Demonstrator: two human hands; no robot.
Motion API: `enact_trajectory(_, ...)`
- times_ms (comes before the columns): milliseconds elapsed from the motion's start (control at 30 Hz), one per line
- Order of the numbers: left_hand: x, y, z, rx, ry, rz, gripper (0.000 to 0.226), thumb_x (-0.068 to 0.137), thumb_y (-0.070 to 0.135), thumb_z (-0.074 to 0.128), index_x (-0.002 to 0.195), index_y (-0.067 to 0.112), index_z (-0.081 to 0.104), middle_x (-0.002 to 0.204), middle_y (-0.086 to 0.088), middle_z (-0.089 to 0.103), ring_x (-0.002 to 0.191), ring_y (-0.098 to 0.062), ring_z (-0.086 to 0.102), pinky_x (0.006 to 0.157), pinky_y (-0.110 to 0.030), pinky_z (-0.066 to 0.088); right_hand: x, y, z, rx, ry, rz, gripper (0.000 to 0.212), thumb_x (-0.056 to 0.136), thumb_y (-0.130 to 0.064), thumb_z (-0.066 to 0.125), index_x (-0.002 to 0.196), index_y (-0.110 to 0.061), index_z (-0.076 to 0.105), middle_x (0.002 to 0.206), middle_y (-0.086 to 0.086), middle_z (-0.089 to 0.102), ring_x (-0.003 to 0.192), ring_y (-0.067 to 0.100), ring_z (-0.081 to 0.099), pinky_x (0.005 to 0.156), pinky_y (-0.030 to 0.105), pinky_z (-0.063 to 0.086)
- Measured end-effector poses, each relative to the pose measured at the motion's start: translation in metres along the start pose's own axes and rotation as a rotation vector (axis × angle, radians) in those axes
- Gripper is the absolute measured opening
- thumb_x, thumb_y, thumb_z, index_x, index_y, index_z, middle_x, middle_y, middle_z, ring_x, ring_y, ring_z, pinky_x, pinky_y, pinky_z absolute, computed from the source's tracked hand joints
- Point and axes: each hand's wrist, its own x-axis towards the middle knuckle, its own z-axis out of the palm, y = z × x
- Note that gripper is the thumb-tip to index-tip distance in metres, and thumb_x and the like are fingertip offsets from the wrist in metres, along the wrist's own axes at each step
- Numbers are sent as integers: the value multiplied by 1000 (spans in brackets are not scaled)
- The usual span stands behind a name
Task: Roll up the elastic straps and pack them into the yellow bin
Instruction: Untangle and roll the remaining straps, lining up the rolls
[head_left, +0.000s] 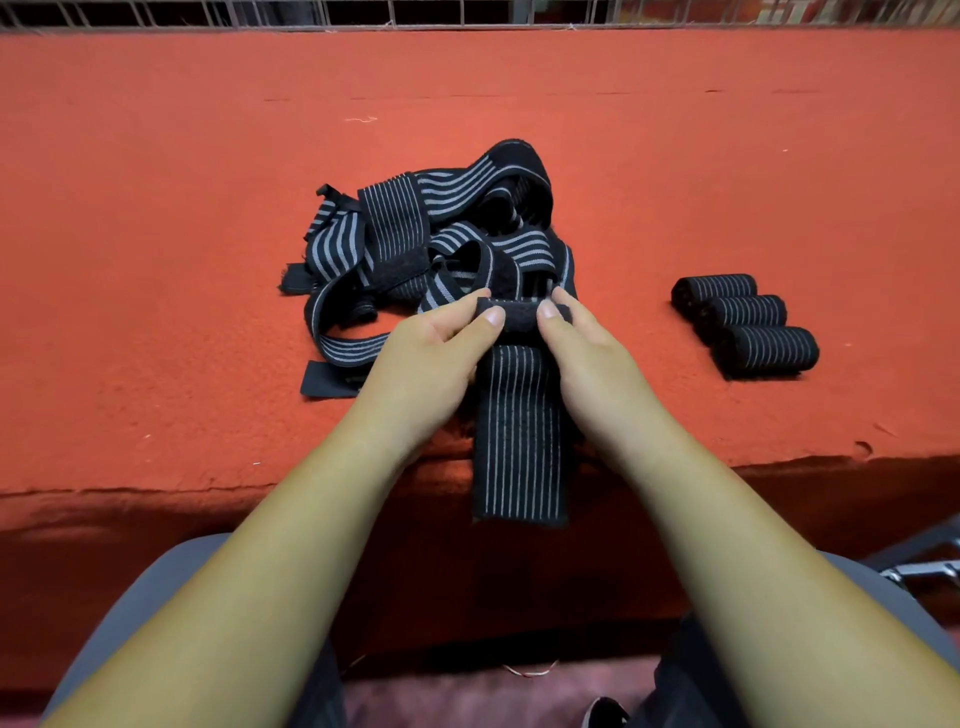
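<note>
Both forearms reach forward; the left hand (431, 358) and right hand (587, 358) pinch the strap's (519, 441) rolled top end, thumbs uppermost, tail hanging over the table (156, 260) edge.

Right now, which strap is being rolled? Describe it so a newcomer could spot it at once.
On the red felt table, look just in front of the tangled pile, left of the three finished rolls. The strap there is pinched at its top by the left hand and right hand. Only it hangs flat over the table's near edge.
</note>
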Motion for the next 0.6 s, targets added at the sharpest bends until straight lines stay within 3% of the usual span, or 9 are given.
enact_trajectory(67, 1, 0, -1, 6, -18, 15, 45, 96, 56, 71, 138, 39, 72, 142, -31, 64, 132, -44, 63, 116, -76, 39, -1, 0, -3, -14, -19, -2, 67, 107, -65, 46, 166, -35, 41, 165, -15, 50, 150, 4, 46, 131, 41, 31)
enact_trajectory(133, 0, 0, -2, -18, -9, 24, 40, 96, 48, 73, 135, 40, 73, 131, -19, 69, 118, -31, 60, 118, -76, 36, -2, 0, -5, -33, -2, -15, 61, 109, -65, 41, 162, -36, 48, 160, -16, 55, 148, 3, 48, 130, 41, 33)
enact_trajectory(200, -1, 0, -1, -19, 6, 46, 37, 97, 32, 75, 134, 35, 74, 119, -10, 69, 107, -25, 59, 112, -61, 49, -3, 0, -5, -49, 28, -25, 54, 111, -62, 38, 156, -36, 55, 153, -16, 61, 143, 4, 53, 128, 41, 36)
enact_trajectory(267, -4, 1, 1, 20, 14, 87, 38, 99, 10, 73, 132, 29, 76, 118, -1, 76, 105, -16, 67, 97, -34, 54, -4, -2, -5, -51, 37, -9, 47, 115, -55, 36, 151, -37, 59, 145, -16, 65, 137, 5, 58, 125, 40, 39)
enact_trajectory(367, -7, 2, 1, 86, 32, 140, 47, 94, -8, 71, 129, 23, 76, 122, 0, 80, 114, -15, 74, 101, -34, 57, -4, -2, -5, -52, 32, 10, 43, 114, -58, 36, 140, -39, 64, 130, -15, 72, 125, 8, 65, 119, 44, 45)
enact_trajectory(467, -5, 2, 3, 55, 39, 103, 53, 91, -3, 74, 138, 18, 68, 129, -4, 78, 123, -21, 73, 110, -41, 55, -3, -2, -3, -23, 73, -4, 35, 115, -51, 40, 129, -35, 69, 120, -10, 76, 116, 12, 70, 112, 46, 51)
enact_trajectory(600, -4, 4, 10, -56, 60, -2, 41, 94, 36, 76, 129, 16, 72, 121, -8, 80, 117, -27, 76, 109, -61, 56, -3, -1, -1, 72, 91, -53, 24, 114, -37, 47, 120, -37, 70, 116, -7, 76, 108, 14, 71, 97, 40, 55)
